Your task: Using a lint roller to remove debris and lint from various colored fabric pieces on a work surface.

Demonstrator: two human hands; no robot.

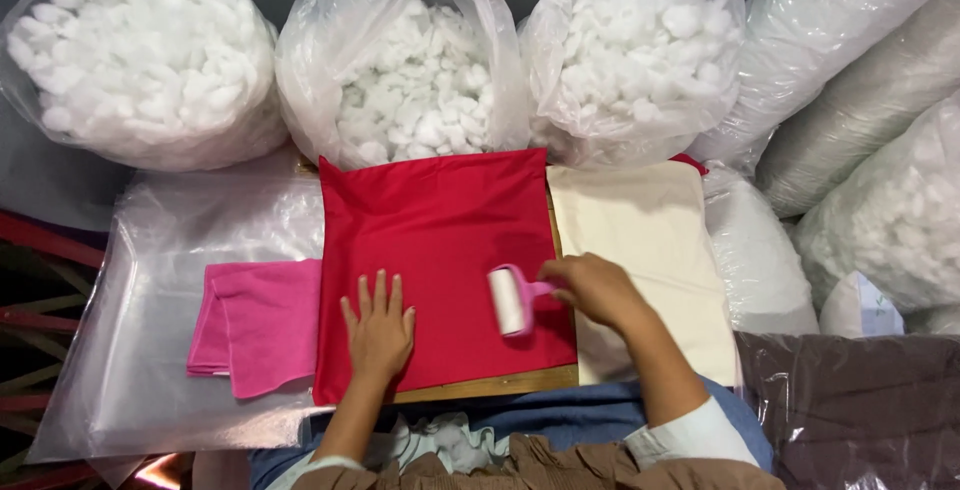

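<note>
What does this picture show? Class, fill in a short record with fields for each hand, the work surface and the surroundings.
left hand: flat, fingers spread, pressing on the red fabric cover
right hand: gripping the pink lint roller on the red cover
surface: wooden board under the cover
left of cover: folded pink cloth
right of cover: cream fabric cover
behind: three clear bags of white stuffing
</note>
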